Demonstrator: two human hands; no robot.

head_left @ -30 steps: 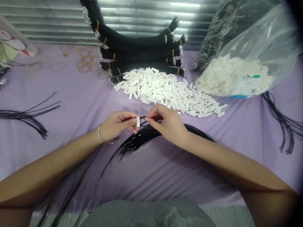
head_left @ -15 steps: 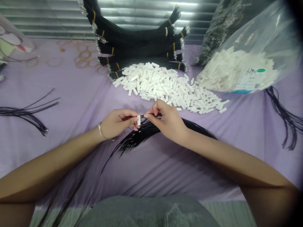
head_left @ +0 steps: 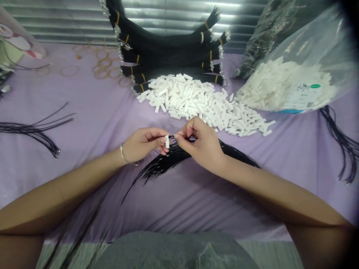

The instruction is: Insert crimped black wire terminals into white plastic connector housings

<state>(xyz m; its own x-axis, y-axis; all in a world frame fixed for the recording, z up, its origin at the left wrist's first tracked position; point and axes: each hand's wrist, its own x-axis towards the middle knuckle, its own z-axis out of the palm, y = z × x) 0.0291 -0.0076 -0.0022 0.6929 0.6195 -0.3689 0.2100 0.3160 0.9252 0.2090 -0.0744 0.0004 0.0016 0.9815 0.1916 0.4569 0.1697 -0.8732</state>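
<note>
Between thumb and fingers, my left hand (head_left: 146,145) pinches a small white plastic piece (head_left: 167,142), held upright. My right hand (head_left: 200,144) is closed on the end of a thin black cord (head_left: 172,136), just right of the white piece. The cord's tip meets the piece's upper part; whether it is inside cannot be made out. Beneath both hands lies a fanned bundle of black cords (head_left: 159,164) with small metallic ends. Beyond my hands spreads a heap of white pieces (head_left: 193,98) on the purple cloth (head_left: 98,101).
Banded black cord bundles (head_left: 168,52) lie behind the heap. A clear bag of white pieces (head_left: 291,82) stands at the right. Loose cords lie at the left (head_left: 42,127) and far right (head_left: 340,145). Rubber bands (head_left: 103,67) are at the back left.
The whole view has shifted slightly, placing things a little further right. Both hands keep nearly the same pose and hold the same white piece and cord.
</note>
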